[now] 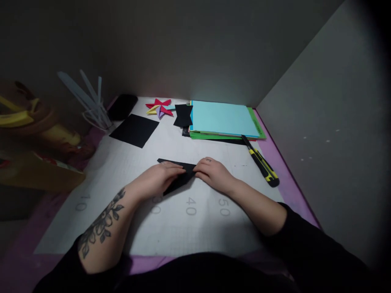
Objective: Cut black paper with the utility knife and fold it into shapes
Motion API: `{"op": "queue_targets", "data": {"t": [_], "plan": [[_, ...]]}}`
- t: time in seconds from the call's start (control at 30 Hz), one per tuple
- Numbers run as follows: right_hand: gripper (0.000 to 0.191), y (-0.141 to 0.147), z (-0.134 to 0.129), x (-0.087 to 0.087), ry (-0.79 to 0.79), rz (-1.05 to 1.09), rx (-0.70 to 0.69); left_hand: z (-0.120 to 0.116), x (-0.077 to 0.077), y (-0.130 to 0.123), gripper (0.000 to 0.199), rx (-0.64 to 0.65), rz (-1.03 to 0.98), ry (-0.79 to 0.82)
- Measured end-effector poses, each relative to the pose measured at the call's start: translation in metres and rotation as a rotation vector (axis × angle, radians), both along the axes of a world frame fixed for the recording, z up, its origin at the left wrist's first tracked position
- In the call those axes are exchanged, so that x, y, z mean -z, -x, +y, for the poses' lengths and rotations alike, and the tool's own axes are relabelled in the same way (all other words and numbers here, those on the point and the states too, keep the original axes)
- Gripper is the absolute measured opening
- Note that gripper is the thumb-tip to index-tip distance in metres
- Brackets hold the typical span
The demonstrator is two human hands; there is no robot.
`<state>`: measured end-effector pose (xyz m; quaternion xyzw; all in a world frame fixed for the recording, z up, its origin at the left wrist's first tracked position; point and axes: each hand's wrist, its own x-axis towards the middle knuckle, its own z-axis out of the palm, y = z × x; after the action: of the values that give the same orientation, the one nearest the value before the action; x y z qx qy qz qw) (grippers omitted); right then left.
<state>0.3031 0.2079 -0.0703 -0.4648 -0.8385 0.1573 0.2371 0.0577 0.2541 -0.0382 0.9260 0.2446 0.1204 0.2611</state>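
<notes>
A folded piece of black paper [179,184] lies on the white sheet in front of me, narrowing toward its right end. My left hand [161,177] rests across its left and middle part, fingers together and pressed on the paper. At the right tip, my right hand [215,173] pinches the edge with thumb and fingertips. Part of the paper is hidden under the left fingers. Beyond the left hand lies a flat black square of paper [134,130]. A smaller black paper piece with notched sides [183,115] sits against the paper stack.
A stack of coloured paper [222,118], light blue on top, stands at the back. A yellow-black utility knife [264,165] leans off its right corner. Colourful folded paper shapes [160,108], a black phone-like object [124,106], and a clear cup [96,116] with strips stand back left. Walls close the back and right.
</notes>
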Motion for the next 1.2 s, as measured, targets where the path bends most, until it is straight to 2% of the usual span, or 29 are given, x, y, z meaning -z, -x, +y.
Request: {"op": "queue_targets", "data": {"t": [0.13,0.23,0.37,0.57,0.73,0.87,0.97,1.1,1.2], "plan": [[0.012,0.004,0.008,-0.001,0.14,0.112,0.141,-0.006,-0.006,-0.007,0.038,-0.148,-0.016,0.205],[0.011,0.007,0.011,-0.001,0.168,0.106,0.18,-0.002,-0.008,-0.003,0.039,-0.287,-0.067,0.369],[0.019,0.013,0.011,0.001,0.165,0.092,0.232,0.0,-0.008,0.0,0.038,-0.328,-0.12,0.428],[0.006,0.021,0.01,0.002,0.132,-0.014,0.313,-0.003,-0.002,-0.004,0.039,-0.301,-0.041,0.349],[0.008,0.025,0.008,0.002,0.093,-0.094,0.344,-0.007,-0.002,-0.007,0.038,-0.161,-0.044,0.163],[0.009,0.027,0.009,0.002,0.096,-0.105,0.351,-0.02,-0.002,-0.015,0.04,-0.113,0.062,0.018],[0.007,0.02,0.012,0.002,0.13,-0.001,0.319,-0.03,0.002,-0.021,0.039,-0.113,0.151,-0.103],[0.015,-0.004,0.018,0.0,0.195,0.283,0.298,-0.035,0.009,-0.025,0.033,-0.124,0.242,-0.206],[0.012,-0.016,0.017,-0.002,0.216,0.258,0.318,-0.035,0.011,-0.025,0.033,-0.144,0.209,-0.179]]}}
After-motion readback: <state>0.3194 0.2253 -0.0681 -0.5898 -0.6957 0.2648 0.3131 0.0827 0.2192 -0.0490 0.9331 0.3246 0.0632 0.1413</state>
